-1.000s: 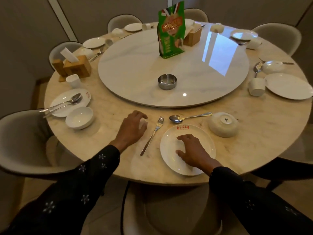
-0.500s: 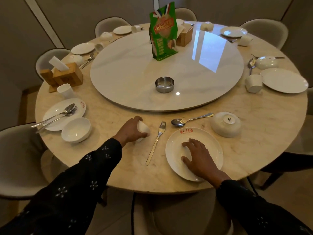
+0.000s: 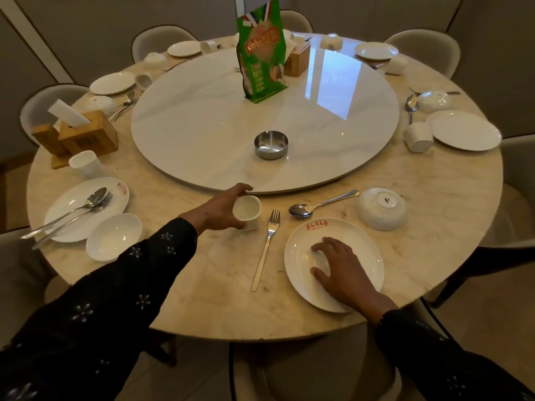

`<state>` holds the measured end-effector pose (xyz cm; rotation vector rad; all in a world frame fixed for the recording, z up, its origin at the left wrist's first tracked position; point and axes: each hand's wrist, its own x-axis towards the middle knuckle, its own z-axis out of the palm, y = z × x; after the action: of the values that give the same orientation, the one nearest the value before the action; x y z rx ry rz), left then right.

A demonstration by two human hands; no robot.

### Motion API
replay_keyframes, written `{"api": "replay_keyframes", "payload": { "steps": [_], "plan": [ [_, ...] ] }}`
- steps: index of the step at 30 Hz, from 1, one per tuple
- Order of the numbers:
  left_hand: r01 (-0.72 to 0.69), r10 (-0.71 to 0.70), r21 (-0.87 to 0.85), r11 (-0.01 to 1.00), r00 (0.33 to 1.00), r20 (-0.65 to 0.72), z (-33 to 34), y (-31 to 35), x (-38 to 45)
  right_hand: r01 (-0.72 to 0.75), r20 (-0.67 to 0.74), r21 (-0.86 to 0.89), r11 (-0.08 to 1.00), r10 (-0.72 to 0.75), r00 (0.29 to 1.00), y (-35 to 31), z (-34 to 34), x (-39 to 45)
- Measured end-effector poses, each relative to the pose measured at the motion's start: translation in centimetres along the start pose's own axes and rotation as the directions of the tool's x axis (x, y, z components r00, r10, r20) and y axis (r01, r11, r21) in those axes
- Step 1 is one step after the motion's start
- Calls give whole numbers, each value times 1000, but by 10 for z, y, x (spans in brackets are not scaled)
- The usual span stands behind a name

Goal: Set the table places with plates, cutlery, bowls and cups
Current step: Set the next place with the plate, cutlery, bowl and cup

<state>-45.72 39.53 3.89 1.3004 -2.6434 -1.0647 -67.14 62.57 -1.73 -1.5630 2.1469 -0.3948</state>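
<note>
Left hand (image 3: 220, 208) grips the tilted cup (image 3: 247, 212) — right hand (image 3: 341, 269) lies open, fingers spread, on the plate (image 3: 367, 256).

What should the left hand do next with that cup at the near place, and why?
Probably turn the white cup upright and set it down just beyond the fork. The left hand grips it tilted, mouth facing the camera, so it cannot be released as is. The right hand rests flat on the plate, and the marble left of the fork is bare.
</note>
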Motion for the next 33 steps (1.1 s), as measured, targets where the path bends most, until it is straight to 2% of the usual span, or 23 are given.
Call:
{"api": "replay_keyframes", "payload": {
  "steps": [8, 15, 18, 20, 22, 23, 25, 27, 30, 33],
  "plan": [
    [-8, 5, 42, 999, 997, 82, -2, 2, 10, -21, -21, 14, 1000, 22, 1000, -4, 2, 0],
    [45, -45, 4, 999, 995, 84, 3, 5, 8, -24, -30, 0, 1000, 24, 999, -5, 4, 1],
    [166, -175, -147, 975, 983, -51, 9, 0, -7, -24, -25, -1, 1000, 24, 999, -6, 2, 3],
    [261, -319, -283, 923, 930, -182, 21, -5, -26, -19, -27, -11, 1000, 19, 999, -7, 1, 4],
    [310, -403, -315, 897, 867, -295, 45, -10, -45, -17, -42, -11, 1000, 16, 999, -9, 2, 5],
    [314, -409, -308, 898, 853, -324, 60, -10, -54, -18, -51, -10, 1000, 17, 999, -10, 2, 4],
    [299, -387, -293, 908, 867, -314, 88, -1, -69, -19, -69, -4, 1000, 19, 997, -11, 4, 3],
    [279, -332, -202, 939, 889, -317, 111, 12, -73, -15, -79, 4, 1000, 15, 997, -11, 6, 1],
    [253, -267, -87, 964, 885, -381, 128, 33, -70, -14, -76, 11, 1000, 15, 997, -11, 8, -3],
    [279, -308, -130, 951, 871, -382, 133, 46, -66, -13, -54, -4, 1000, 13, 998, -10, 5, -3]
  ]
}}
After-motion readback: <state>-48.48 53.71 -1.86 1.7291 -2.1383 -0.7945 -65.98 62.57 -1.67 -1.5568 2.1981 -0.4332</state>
